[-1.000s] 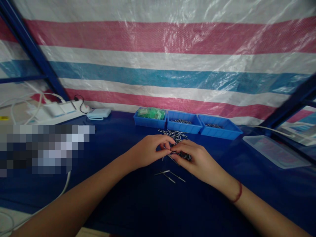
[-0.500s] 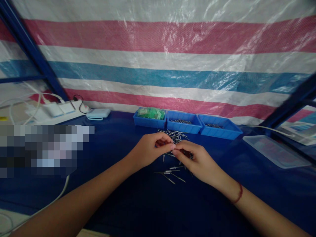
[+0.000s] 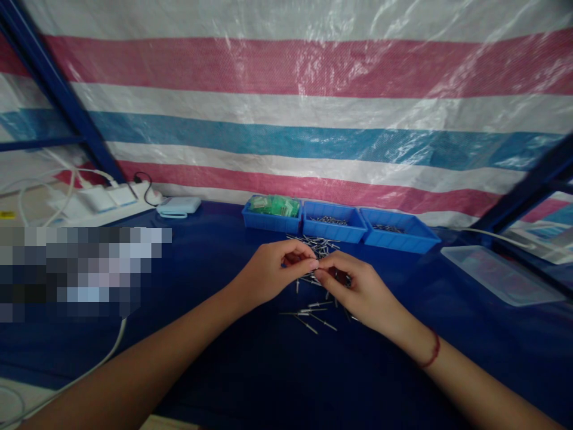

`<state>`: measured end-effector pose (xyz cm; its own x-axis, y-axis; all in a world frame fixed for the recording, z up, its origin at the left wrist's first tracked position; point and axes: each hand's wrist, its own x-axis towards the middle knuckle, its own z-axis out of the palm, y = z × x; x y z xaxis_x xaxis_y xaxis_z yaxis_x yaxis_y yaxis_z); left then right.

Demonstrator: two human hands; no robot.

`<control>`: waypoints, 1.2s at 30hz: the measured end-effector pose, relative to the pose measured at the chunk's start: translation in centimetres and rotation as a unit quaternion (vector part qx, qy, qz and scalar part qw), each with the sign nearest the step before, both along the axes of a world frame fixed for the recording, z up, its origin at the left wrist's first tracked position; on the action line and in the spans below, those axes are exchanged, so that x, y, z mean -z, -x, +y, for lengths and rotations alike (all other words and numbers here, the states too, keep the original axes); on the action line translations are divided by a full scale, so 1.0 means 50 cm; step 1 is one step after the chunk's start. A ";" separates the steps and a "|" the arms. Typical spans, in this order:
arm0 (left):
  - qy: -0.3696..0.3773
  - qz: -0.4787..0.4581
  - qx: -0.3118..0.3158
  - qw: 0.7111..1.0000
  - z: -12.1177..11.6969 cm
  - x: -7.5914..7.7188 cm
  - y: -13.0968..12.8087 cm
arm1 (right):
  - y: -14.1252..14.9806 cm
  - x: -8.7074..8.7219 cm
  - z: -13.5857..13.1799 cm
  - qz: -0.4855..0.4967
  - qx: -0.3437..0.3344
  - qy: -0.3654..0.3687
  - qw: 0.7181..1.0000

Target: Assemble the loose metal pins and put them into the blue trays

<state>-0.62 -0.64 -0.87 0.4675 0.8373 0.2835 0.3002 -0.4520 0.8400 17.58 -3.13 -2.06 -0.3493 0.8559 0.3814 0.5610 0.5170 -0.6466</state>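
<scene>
Over a pile of silver blind rivets (image 3: 320, 246), my two hands meet fingertip to fingertip. My left hand (image 3: 273, 270) is closed in a pinch of thumb and forefinger. Thumb and forefinger of my right hand (image 3: 358, 286) are pinched too, right against the left fingertips. Whatever lies between them is too small and too covered to make out. Part of the pile is hidden behind both hands. Nearer to me, several loose rivets (image 3: 308, 312) lie apart from the heap on the dark blue table (image 3: 268, 370).
Behind the pile stand three blue bins: one with green packets (image 3: 274, 206), a middle bin (image 3: 333, 232) and a right bin (image 3: 400, 240) with metal pieces. A clear plastic lid (image 3: 501, 278) lies at right. Far left are a power strip (image 3: 120, 200) and a light blue case (image 3: 179, 206).
The right hand has shifted very slightly, its fingertips still against the left ones. Otherwise the hands and rivets look the same.
</scene>
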 end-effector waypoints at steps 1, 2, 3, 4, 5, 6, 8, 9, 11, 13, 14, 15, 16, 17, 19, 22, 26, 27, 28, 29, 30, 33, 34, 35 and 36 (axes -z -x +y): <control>-0.003 0.001 -0.002 1.000 0.000 -0.001 0.000 | -0.001 0.000 0.000 0.005 0.006 -0.003 1.000; -0.005 0.003 -0.004 1.000 0.000 -0.002 0.000 | -0.001 -0.001 0.000 0.011 0.015 -0.005 1.000; -0.008 0.005 -0.007 1.000 0.001 -0.003 0.000 | -0.002 -0.001 0.001 0.021 0.026 -0.008 0.999; -0.010 0.008 -0.010 1.000 0.001 -0.004 0.000 | -0.002 -0.001 0.002 0.033 0.039 -0.009 0.999; -0.013 0.012 -0.014 1.000 0.002 -0.004 0.001 | -0.003 0.000 0.003 0.046 0.053 -0.012 0.997; -0.015 0.016 -0.018 1.000 0.002 -0.004 0.001 | -0.004 0.001 0.005 0.061 0.067 -0.017 0.996; -0.019 0.022 -0.022 0.999 0.004 -0.002 0.001 | -0.006 0.001 0.007 0.091 0.087 -0.035 0.991; -0.020 0.025 -0.023 0.999 0.004 -0.001 0.002 | -0.007 0.001 0.006 0.104 0.091 -0.046 0.989; -0.021 0.030 -0.020 0.999 0.005 0.002 0.002 | -0.007 -0.004 0.003 0.117 0.084 -0.070 0.987; -0.026 0.036 -0.014 0.999 0.005 0.004 0.002 | -0.007 -0.012 -0.005 0.102 0.067 -0.097 0.988; -0.031 0.041 -0.010 0.999 0.005 0.005 0.002 | -0.006 -0.017 -0.009 0.083 0.057 -0.113 0.988; -0.038 0.046 -0.008 0.998 0.004 0.006 0.002 | -0.006 -0.021 -0.012 0.062 0.048 -0.129 0.989; -0.045 0.048 -0.010 0.998 0.004 0.006 0.001 | -0.006 -0.026 -0.014 0.039 0.040 -0.145 0.988; -0.052 0.048 -0.016 0.997 0.004 0.006 0.001 | -0.008 -0.030 -0.015 0.020 0.036 -0.159 0.986; -0.062 0.057 -0.040 0.996 0.004 0.005 0.002 | -0.019 -0.035 -0.008 -0.008 0.055 -0.188 0.981; -0.083 0.133 -0.058 0.986 0.007 0.002 0.008 | -0.064 -0.040 0.021 -0.015 0.193 -0.229 0.954; -0.122 0.283 -0.013 0.951 0.013 0.002 0.025 | -0.165 -0.041 0.072 0.017 0.398 -0.246 0.884; -0.124 0.304 -0.005 0.944 0.014 0.003 0.029 | -0.188 -0.039 0.083 0.019 0.416 -0.245 0.876; -0.124 0.317 -0.001 0.940 0.014 0.005 0.033 | -0.209 -0.037 0.093 0.010 0.419 -0.236 0.877; -0.124 0.325 0.001 0.937 0.015 0.007 0.035 | -0.225 -0.034 0.100 -0.005 0.420 -0.228 0.878; -0.126 0.331 0.002 0.935 0.015 0.008 0.037 | -0.236 -0.030 0.106 -0.020 0.423 -0.222 0.878; -0.135 0.340 0.001 0.931 0.012 0.009 0.037 | -0.236 -0.024 0.111 -0.043 0.426 -0.218 0.877; -0.136 0.342 0.001 0.930 0.011 0.008 0.036 | -0.227 -0.024 0.109 -0.043 0.420 -0.219 0.880; -0.134 0.344 0.002 0.929 0.010 0.006 0.035 | -0.215 -0.025 0.106 -0.044 0.409 -0.217 0.885; -0.133 0.347 0.002 0.929 0.009 0.004 0.035 | -0.200 -0.027 0.102 -0.044 0.398 -0.215 0.891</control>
